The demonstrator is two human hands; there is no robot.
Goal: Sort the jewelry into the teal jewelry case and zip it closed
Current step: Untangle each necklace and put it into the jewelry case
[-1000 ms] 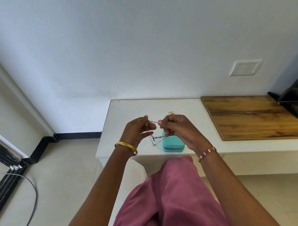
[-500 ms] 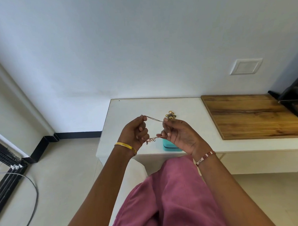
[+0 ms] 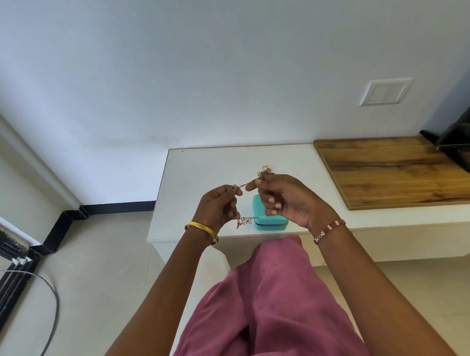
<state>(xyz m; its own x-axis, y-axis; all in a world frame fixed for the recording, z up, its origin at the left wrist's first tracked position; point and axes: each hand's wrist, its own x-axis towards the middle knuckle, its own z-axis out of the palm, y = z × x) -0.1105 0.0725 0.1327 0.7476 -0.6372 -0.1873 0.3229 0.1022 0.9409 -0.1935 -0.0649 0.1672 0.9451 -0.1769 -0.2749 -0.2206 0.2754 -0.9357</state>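
A thin chain necklace (image 3: 246, 220) with a small pendant hangs between my two hands, above the near edge of the white table (image 3: 201, 174). My left hand (image 3: 218, 205) pinches one end of the chain, and my right hand (image 3: 282, 198) pinches the other end close by. The teal jewelry case (image 3: 268, 224) lies closed on the table just under my right hand, partly hidden by it. A small pile of gold jewelry (image 3: 265, 171) sits on the table behind my right hand.
A wooden board (image 3: 389, 171) covers the table's right part, with a black stand (image 3: 458, 144) at its far right. A white wall plate (image 3: 385, 92) is on the wall. My pink-clad leg (image 3: 274, 310) fills the foreground. A cable (image 3: 45, 307) lies on the floor at left.
Both hands have lifted slightly and drawn the chain taut between them. The pendant now hangs lower left of the case, and the gold pile behind has come into view.
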